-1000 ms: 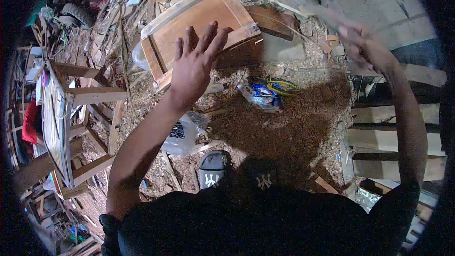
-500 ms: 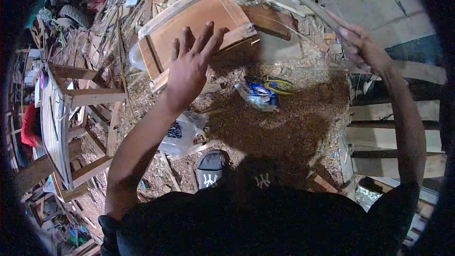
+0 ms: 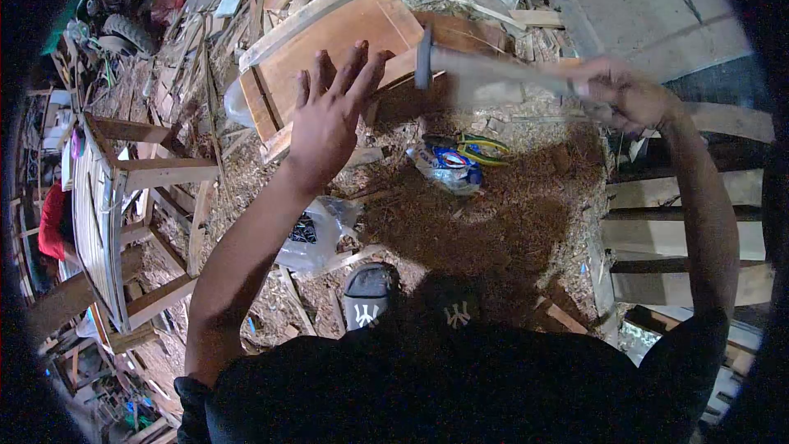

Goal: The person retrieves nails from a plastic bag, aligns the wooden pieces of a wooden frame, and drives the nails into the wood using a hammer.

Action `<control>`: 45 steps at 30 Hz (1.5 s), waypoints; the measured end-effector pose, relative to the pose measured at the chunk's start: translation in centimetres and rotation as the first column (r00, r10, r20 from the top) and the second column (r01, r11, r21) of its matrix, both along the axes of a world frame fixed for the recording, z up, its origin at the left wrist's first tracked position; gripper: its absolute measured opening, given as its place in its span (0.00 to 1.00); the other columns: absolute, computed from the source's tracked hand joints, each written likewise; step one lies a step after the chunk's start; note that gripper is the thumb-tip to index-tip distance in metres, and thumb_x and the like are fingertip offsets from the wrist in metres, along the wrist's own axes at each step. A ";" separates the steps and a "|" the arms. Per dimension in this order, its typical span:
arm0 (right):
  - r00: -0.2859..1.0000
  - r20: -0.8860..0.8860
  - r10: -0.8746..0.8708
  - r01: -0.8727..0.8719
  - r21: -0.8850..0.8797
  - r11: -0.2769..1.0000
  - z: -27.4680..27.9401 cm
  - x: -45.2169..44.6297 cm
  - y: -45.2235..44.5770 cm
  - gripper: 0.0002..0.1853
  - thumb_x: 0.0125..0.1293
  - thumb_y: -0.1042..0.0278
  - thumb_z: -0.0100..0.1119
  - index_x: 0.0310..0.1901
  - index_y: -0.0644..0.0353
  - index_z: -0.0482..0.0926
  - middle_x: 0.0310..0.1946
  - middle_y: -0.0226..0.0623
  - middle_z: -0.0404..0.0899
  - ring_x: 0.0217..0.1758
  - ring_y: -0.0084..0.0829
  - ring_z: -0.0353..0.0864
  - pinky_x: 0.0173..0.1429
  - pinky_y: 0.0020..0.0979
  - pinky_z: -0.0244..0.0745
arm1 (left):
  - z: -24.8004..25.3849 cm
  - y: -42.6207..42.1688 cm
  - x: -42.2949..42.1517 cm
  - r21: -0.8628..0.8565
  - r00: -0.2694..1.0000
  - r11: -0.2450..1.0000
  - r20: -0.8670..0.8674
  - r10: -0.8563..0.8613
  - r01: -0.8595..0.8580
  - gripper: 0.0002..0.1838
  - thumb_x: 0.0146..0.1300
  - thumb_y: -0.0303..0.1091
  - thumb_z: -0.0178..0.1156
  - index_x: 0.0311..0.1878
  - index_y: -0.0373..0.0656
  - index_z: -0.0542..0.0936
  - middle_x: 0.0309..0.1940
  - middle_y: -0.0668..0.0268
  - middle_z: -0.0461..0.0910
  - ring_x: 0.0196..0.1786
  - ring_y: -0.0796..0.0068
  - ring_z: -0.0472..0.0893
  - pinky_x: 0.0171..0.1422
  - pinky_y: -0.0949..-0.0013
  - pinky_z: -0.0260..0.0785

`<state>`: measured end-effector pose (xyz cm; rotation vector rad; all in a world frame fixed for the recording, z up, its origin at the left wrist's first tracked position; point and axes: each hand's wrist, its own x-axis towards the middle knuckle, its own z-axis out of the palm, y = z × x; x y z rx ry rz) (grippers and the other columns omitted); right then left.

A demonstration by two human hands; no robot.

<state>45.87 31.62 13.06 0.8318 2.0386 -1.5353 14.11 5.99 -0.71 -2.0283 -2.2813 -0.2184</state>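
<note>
A wooden frame with a brown panel (image 3: 329, 29) lies tilted in front of me. Over its near edge is my left hand (image 3: 329, 131), fingers spread; I cannot tell how firmly it touches the wood. My right hand (image 3: 629, 94) is closed around the handle of a hammer (image 3: 501, 70), which is blurred by motion. The hammer's dark head is at the frame's right corner; whether it touches is unclear.
Yellow-handled pliers (image 3: 485, 150) and a blue packet (image 3: 450, 163) lie on sawdust. A clear plastic bag (image 3: 316, 234) holding dark nails sits near my sandals (image 3: 371, 296). A slatted wooden piece (image 3: 99, 222) stands left; boards (image 3: 682, 238) lie right; scraps litter the back.
The hammer has swung down and left from its raised position, its head now by the frame's right corner. My left hand has stayed nearly in place.
</note>
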 end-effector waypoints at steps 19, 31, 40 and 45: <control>0.904 -0.236 -0.355 0.373 0.036 0.927 -2.0 -0.3 4.1 0.31 0.78 0.50 0.56 0.78 0.49 0.65 0.19 0.16 0.66 0.14 0.10 0.56 0.15 0.17 0.52 | 0.5 0.0 0.3 -0.007 1.000 1.000 0.024 0.018 -0.018 0.50 0.56 0.13 0.48 0.83 0.63 0.55 0.84 0.67 0.52 0.81 0.35 0.55 0.81 0.34 0.53; 0.981 -0.093 -0.173 0.187 0.174 0.967 -2.6 1.4 5.2 0.26 0.77 0.48 0.57 0.71 0.47 0.74 0.16 0.16 0.66 0.10 0.11 0.58 0.11 0.18 0.52 | 0.3 -0.1 -0.3 0.000 0.999 1.000 0.026 -0.020 0.020 0.42 0.69 0.28 0.57 0.83 0.65 0.54 0.83 0.65 0.54 0.77 0.29 0.58 0.77 0.28 0.55; 0.986 -0.109 -0.130 0.135 0.044 0.990 -2.7 1.6 3.5 0.30 0.77 0.46 0.55 0.78 0.40 0.66 0.19 0.15 0.63 0.15 0.11 0.57 0.14 0.17 0.51 | 0.3 0.1 -0.2 -0.007 0.999 1.000 0.035 -0.003 0.003 0.47 0.62 0.18 0.54 0.82 0.65 0.55 0.84 0.65 0.52 0.78 0.29 0.57 0.77 0.28 0.56; 0.904 -0.264 -0.335 0.357 0.036 0.934 -2.7 1.3 3.3 0.30 0.77 0.49 0.57 0.78 0.39 0.66 0.21 0.16 0.62 0.16 0.11 0.57 0.14 0.18 0.52 | 0.5 0.0 -0.1 -0.012 1.000 1.000 -0.013 -0.010 0.010 0.46 0.61 0.16 0.48 0.82 0.62 0.56 0.84 0.66 0.53 0.80 0.33 0.57 0.79 0.32 0.54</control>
